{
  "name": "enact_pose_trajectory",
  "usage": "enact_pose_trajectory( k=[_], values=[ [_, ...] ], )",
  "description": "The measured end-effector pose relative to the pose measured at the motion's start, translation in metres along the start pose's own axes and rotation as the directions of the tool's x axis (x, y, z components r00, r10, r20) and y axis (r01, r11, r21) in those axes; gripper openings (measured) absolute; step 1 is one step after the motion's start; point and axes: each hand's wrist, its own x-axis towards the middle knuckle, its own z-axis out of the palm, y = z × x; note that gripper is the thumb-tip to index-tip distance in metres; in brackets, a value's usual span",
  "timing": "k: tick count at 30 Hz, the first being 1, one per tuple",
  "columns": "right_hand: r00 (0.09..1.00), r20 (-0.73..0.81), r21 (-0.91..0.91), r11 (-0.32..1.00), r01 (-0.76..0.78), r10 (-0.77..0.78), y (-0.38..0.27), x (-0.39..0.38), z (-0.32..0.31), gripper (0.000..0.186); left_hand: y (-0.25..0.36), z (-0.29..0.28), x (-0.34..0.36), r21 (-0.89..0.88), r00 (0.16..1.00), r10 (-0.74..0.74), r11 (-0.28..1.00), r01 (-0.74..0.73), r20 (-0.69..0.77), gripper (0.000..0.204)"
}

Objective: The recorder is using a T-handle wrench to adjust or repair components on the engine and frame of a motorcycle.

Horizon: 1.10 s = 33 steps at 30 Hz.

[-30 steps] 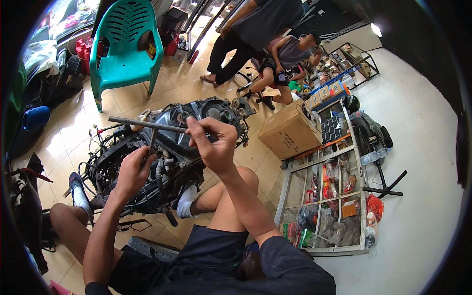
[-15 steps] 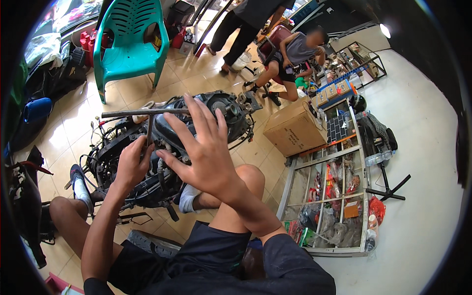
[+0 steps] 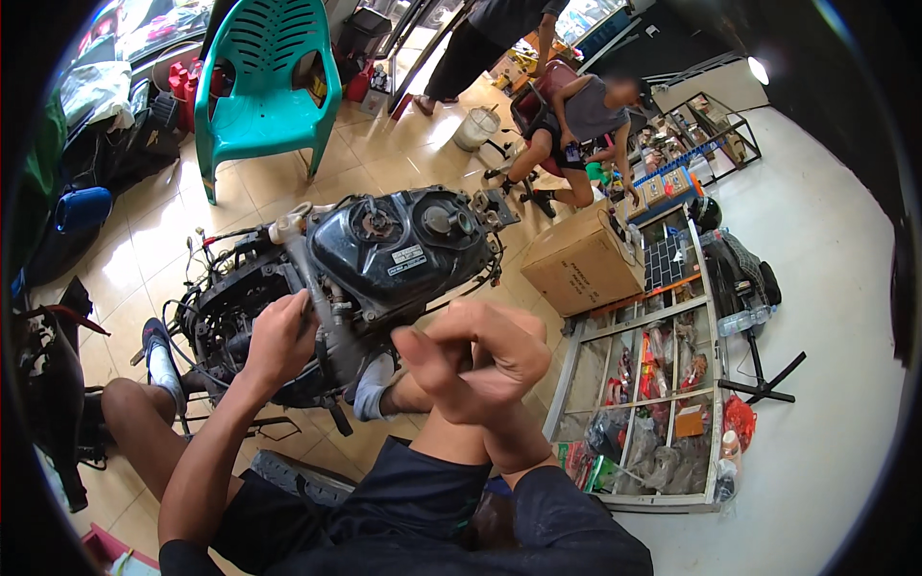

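A T-handle wrench's crossbar (image 3: 327, 305), smeared by motion, runs steeply beside my left hand (image 3: 280, 338). That hand is closed around the wrench's shaft, which is mostly hidden by the fingers. My right hand (image 3: 480, 357) is in the air to the right of the crossbar, its fingers curled in and nothing visible in them. Beneath both hands lies a partly stripped motorcycle, with a black fuel tank (image 3: 389, 252) and, to the left, an exposed frame with engine parts and cables (image 3: 226, 326). The wrench's working end cannot be seen.
A green plastic chair (image 3: 264, 106) stands beyond the motorcycle. To the right are a cardboard box (image 3: 586, 264) and a glass-fronted cabinet (image 3: 567, 384) of packaged parts. A seated person (image 3: 591, 125) and a standing person (image 3: 504, 34) are at the back. My legs flank the motorcycle.
The crossbar has swung from nearly level to steep. My right hand has gone from spread fingers by the bar to curled fingers, lower and farther right. The left hand still grips the shaft.
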Motion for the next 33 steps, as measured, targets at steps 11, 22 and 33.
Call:
enact_pose_trajectory(
  k=[11, 22, 33],
  values=[
    [1.000, 0.004, 0.063, 0.998, -0.020, 0.020, 0.038, 0.010, 0.028, 0.019, -0.011, -0.010, 0.004, -0.011, 0.995, 0.047, 0.999, -0.048, -0.084, 0.009],
    [0.984, 0.003, -0.068, 0.982, 0.178, -0.178, 0.066, 0.015, 0.049, 0.008, 0.001, -0.020, 0.014, -0.024, 0.998, -0.068, 0.997, 0.068, -0.014, 0.010],
    [0.892, 0.391, -0.044, 0.964, 0.262, -0.225, 0.073, 0.009, 0.059, 0.036, -0.006, -0.017, 0.014, 0.024, 0.998, -0.057, 0.998, 0.057, 0.010, 0.016]
  ],
)
